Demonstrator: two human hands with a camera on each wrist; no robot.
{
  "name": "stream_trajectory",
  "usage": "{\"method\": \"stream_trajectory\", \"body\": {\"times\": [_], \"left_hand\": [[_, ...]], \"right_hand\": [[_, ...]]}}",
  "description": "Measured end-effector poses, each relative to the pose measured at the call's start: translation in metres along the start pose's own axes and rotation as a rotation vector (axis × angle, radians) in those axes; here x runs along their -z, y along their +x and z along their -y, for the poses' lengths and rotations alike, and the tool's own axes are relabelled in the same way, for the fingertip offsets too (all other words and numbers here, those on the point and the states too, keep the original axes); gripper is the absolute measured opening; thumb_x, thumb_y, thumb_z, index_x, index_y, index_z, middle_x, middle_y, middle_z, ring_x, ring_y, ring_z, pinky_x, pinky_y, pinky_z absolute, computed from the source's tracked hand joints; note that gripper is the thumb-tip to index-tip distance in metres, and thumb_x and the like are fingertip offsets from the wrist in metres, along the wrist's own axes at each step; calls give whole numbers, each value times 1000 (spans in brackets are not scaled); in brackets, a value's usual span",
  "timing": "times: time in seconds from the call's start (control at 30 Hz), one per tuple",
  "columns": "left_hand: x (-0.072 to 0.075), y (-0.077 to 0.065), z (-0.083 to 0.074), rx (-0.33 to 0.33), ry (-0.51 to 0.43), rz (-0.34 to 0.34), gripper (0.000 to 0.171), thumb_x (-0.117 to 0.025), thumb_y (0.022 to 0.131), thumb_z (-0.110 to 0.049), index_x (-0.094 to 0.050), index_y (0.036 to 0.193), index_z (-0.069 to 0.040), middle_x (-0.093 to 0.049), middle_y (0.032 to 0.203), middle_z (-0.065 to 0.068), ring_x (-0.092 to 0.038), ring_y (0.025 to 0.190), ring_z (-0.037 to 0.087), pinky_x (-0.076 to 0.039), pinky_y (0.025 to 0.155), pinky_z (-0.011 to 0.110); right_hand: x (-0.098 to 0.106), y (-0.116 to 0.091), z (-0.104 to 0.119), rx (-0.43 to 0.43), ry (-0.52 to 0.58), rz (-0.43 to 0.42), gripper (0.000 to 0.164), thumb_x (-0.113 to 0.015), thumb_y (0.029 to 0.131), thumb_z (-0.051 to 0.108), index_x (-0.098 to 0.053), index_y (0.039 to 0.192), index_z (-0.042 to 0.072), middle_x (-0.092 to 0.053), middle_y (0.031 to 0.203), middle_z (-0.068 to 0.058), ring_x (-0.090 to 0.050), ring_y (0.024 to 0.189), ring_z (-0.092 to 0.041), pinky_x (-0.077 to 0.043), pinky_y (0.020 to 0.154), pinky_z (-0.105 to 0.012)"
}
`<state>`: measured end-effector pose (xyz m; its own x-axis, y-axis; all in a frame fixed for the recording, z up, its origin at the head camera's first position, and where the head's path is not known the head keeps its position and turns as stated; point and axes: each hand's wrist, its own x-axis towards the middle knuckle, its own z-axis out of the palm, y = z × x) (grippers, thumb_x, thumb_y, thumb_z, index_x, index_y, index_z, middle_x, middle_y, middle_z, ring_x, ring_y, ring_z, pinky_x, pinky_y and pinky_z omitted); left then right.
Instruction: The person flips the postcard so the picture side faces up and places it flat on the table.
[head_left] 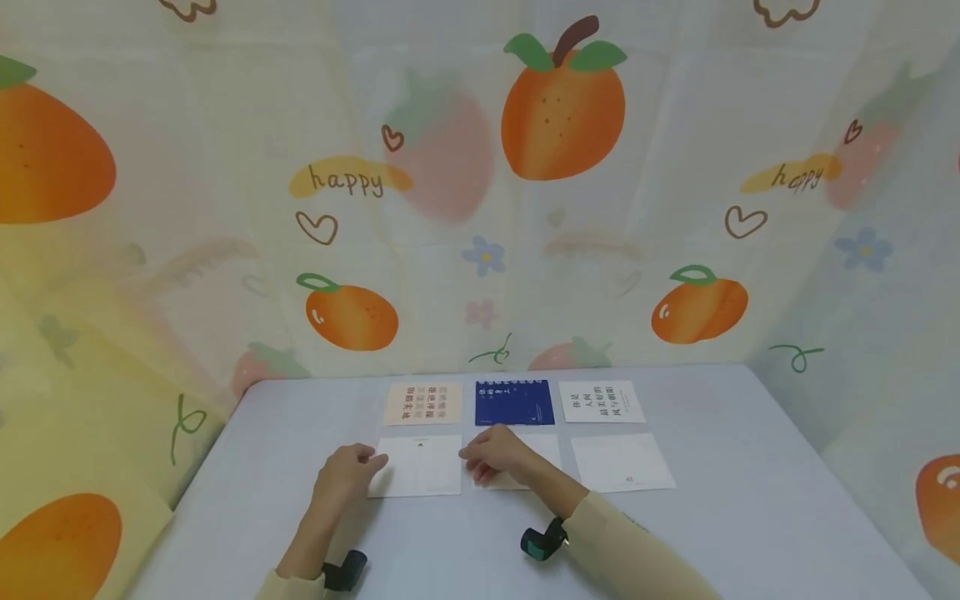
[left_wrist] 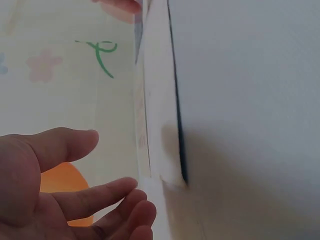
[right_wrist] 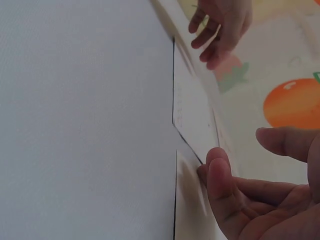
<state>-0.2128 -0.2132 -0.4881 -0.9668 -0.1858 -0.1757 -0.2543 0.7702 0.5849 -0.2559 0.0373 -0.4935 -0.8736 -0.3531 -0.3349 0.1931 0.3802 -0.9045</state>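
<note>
Six-like rows of cards lie on the table, three in front and three behind. At the left edge of the front left white card (head_left: 418,471), my left hand (head_left: 343,477) hovers with fingers loosely bent and nothing held. My right hand (head_left: 501,454) is over the left part of the front middle white card (head_left: 545,450), partly hiding it. In the right wrist view its thumb (right_wrist: 285,142) and fingers stand apart, with no card between them; whether a fingertip touches the card beside it is unclear. The front right white card (head_left: 622,462) lies apart from both hands.
Behind lie a cream card with orange and brown lettering (head_left: 423,404), a dark blue card (head_left: 513,403) and a white card with black lettering (head_left: 602,402). A pale cloth covers the table (head_left: 750,517); a fruit-printed curtain (head_left: 450,275) hangs along its back and sides.
</note>
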Motion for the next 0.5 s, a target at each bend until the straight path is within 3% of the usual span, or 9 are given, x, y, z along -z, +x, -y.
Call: {"method": "stream_trajectory", "body": {"times": [0.27, 0.5], "left_hand": [[-4, 0, 2, 36, 87, 41, 37, -66, 89, -26, -66, 106, 7, -68, 100, 22, -59, 80, 27, -49, 67, 38], [-6, 0, 2, 27, 60, 12, 33, -66, 88, -20, -67, 104, 9, -68, 103, 25, -63, 84, 30, -52, 72, 44]], "right_hand": [[-5, 0, 4, -8, -8, 30, 23, -69, 87, 15, -71, 96, -7, -68, 76, -14, -58, 52, -12, -49, 48, -19], [-6, 0, 7, -40, 13, 77, 22, -70, 87, 15, -67, 94, -6, -70, 79, -16, -64, 55, -14, -51, 49, -20]]}}
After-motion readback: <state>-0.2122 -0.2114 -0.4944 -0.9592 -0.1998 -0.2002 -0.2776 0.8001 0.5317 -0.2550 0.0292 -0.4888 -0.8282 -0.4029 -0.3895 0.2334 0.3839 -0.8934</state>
